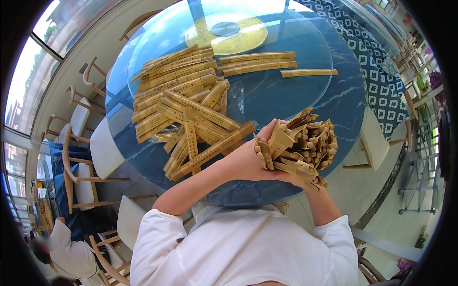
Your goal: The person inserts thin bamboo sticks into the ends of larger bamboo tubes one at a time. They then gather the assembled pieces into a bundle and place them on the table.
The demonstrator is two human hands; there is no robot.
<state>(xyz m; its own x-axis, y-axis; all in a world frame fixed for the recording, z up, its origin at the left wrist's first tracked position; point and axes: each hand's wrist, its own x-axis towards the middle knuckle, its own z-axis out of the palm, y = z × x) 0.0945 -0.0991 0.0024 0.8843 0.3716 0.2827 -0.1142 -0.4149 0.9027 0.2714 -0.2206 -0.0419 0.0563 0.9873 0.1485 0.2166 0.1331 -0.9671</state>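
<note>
A thick bundle of chopsticks in brown paper sleeves stands over the table's near right edge, the round wooden ends poking from the open sleeve mouths. My left hand wraps the bundle's left side. From below and the right, my right hand supports it, most of its fingers hidden behind the sleeves. To the left on the table lies a large heap of sleeved chopsticks, roughly lined up at the far side and crisscrossed at the near side. Farther right, a few sleeved sets lie side by side, and a single one lies apart.
The round blue marbled table carries a glass turntable with a gold disc. Clear plastic wrap lies beside the heap. Wooden chairs line the left, where another person sits. A patterned cloth hangs at right.
</note>
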